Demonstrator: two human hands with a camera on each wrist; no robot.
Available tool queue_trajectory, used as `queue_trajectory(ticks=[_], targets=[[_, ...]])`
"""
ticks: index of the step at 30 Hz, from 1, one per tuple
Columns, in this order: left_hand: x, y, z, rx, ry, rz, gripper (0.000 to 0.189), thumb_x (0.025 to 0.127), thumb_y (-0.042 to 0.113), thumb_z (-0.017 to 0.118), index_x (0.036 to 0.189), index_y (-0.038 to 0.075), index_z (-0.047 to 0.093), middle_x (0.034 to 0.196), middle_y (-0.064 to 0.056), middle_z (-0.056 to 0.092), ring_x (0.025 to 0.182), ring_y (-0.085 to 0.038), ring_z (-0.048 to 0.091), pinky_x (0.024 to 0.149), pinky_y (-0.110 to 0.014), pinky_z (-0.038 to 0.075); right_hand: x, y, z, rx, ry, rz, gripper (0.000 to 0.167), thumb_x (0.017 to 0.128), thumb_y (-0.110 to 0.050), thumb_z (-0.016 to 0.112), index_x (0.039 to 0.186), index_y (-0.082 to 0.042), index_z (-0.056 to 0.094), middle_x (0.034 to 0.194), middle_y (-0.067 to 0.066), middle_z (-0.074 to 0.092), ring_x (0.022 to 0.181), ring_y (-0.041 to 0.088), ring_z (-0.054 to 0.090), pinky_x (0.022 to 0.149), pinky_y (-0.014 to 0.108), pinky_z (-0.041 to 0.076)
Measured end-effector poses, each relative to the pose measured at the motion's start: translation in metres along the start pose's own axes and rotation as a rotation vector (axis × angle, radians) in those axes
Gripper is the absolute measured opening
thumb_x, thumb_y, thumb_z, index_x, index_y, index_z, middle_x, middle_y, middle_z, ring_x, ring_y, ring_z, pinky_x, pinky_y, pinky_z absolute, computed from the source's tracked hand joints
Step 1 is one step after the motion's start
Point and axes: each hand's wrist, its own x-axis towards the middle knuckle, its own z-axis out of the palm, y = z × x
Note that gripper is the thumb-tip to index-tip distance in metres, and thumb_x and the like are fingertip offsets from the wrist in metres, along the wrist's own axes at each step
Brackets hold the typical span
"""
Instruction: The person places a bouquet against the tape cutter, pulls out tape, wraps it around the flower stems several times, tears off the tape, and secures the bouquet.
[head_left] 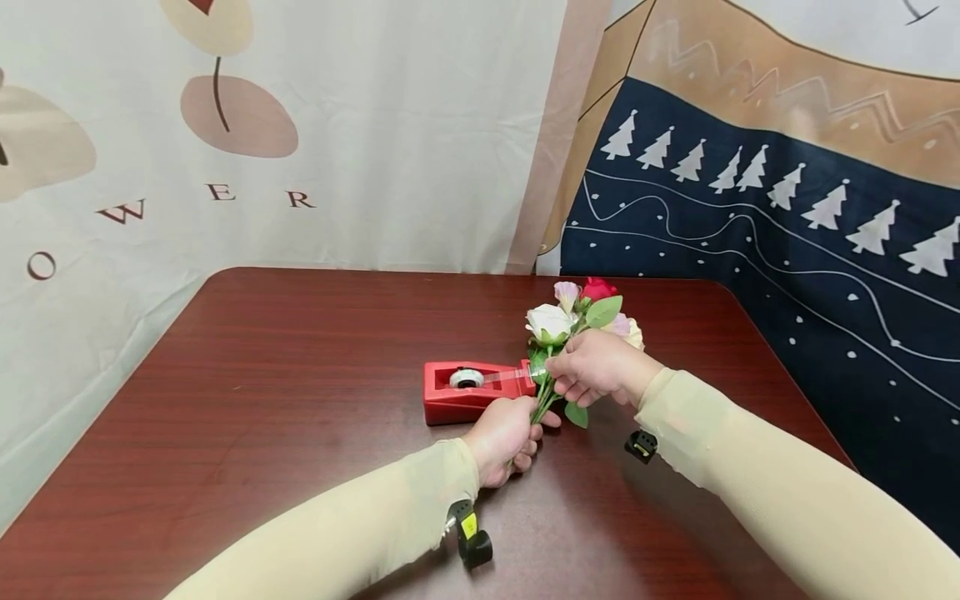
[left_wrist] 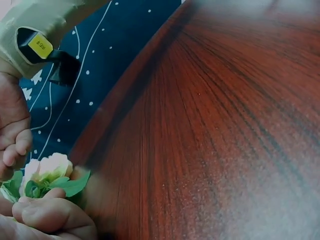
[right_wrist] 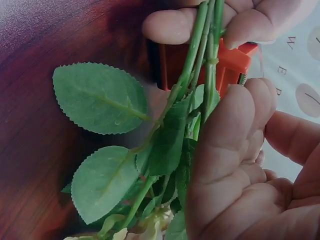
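Note:
My left hand (head_left: 506, 437) grips the green stems (right_wrist: 197, 55) of a small bunch of artificial flowers, whose heads point away toward the back of the table. A white rose (head_left: 550, 322), a red rose (head_left: 598, 289) and a pale flower (left_wrist: 50, 167) show among them. Right beside the stems sits a red tape dispenser (head_left: 450, 408). Clear tape (head_left: 504, 377) runs from its roll across the cutter end to my right hand (head_left: 603, 367), which pinches the tape's end between thumb and forefinger, close over the stems. Serrated leaves (right_wrist: 100, 97) spread out below the right hand.
The dark red wooden table (head_left: 300, 350) carries all of this. A pale printed curtain (head_left: 405, 142) hangs behind it, and a navy cloth with white trees (head_left: 750, 233) stands along the right edge. A black wrist camera (head_left: 471, 533) hangs below the left sleeve.

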Motion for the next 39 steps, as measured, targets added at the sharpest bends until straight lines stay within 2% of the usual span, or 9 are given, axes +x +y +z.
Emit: queue_trajectory(ticks=[5, 9, 13, 18, 24, 27, 39], targets=[[0.001, 0.000, 0.001, -0.034, 0.003, 0.007, 0.036, 0.101, 0.015, 0.036, 0.113, -0.001, 0.065, 0.067, 0.006, 0.041, 0.053, -0.005, 0.029, 0.046, -0.016, 0.024, -0.004, 0.000, 0.002, 0.035, -0.020, 0.037, 0.024, 0.104, -0.020, 0.061, 0.089, -0.002, 0.067, 0.069, 0.003, 0.067, 0.062, 0.014, 0.062, 0.065, 0.030, 0.059], [0.003, 0.000, 0.002, -0.090, -0.001, 0.031, 0.026, 0.100, 0.012, 0.038, 0.105, 0.002, 0.061, 0.067, 0.006, 0.040, 0.052, -0.005, 0.027, 0.047, -0.016, 0.023, -0.007, 0.003, 0.006, 0.106, -0.046, 0.078, 0.022, 0.104, -0.018, 0.060, 0.091, -0.001, 0.067, 0.067, 0.002, 0.068, 0.059, 0.012, 0.061, 0.062, 0.029, 0.058], [0.003, -0.001, 0.004, -0.132, 0.000, 0.066, 0.015, 0.099, 0.010, 0.040, 0.095, 0.009, 0.055, 0.068, 0.005, 0.041, 0.052, -0.004, 0.026, 0.047, -0.016, 0.024, -0.009, 0.007, 0.012, 0.145, -0.062, 0.081, 0.020, 0.104, -0.016, 0.059, 0.096, 0.000, 0.067, 0.066, 0.001, 0.068, 0.057, 0.010, 0.061, 0.061, 0.027, 0.057], [0.003, -0.003, 0.004, -0.143, -0.030, 0.105, 0.019, 0.101, 0.006, 0.040, 0.089, 0.012, 0.052, 0.071, 0.004, 0.042, 0.053, -0.004, 0.026, 0.049, -0.016, 0.023, -0.010, 0.012, 0.016, 0.160, -0.069, 0.071, 0.021, 0.105, -0.016, 0.058, 0.094, -0.001, 0.068, 0.065, -0.001, 0.066, 0.056, 0.008, 0.060, 0.061, 0.027, 0.057], [0.004, -0.006, 0.003, -0.140, -0.097, 0.191, 0.026, 0.104, 0.002, 0.041, 0.082, 0.015, 0.045, 0.070, 0.004, 0.040, 0.055, -0.004, 0.026, 0.052, -0.018, 0.024, -0.010, 0.016, 0.021, 0.181, -0.023, 0.065, 0.019, 0.104, -0.015, 0.057, 0.092, -0.002, 0.066, 0.066, -0.001, 0.066, 0.056, 0.009, 0.060, 0.060, 0.028, 0.057], [0.003, -0.007, 0.003, -0.131, -0.108, 0.220, 0.028, 0.107, 0.004, 0.042, 0.081, 0.015, 0.046, 0.068, 0.005, 0.040, 0.056, -0.005, 0.028, 0.054, -0.019, 0.026, -0.010, 0.017, 0.024, 0.194, -0.005, 0.065, 0.018, 0.104, -0.015, 0.057, 0.092, -0.004, 0.064, 0.067, -0.001, 0.066, 0.056, 0.009, 0.060, 0.060, 0.028, 0.057], [0.004, -0.008, 0.006, -0.082, -0.033, 0.248, 0.027, 0.109, 0.007, 0.046, 0.084, 0.012, 0.055, 0.075, 0.002, 0.050, 0.061, -0.008, 0.037, 0.056, -0.021, 0.031, -0.012, 0.020, 0.031, 0.132, 0.092, 0.042, 0.021, 0.103, -0.017, 0.059, 0.090, -0.002, 0.066, 0.064, -0.001, 0.066, 0.054, 0.009, 0.061, 0.057, 0.028, 0.057]])
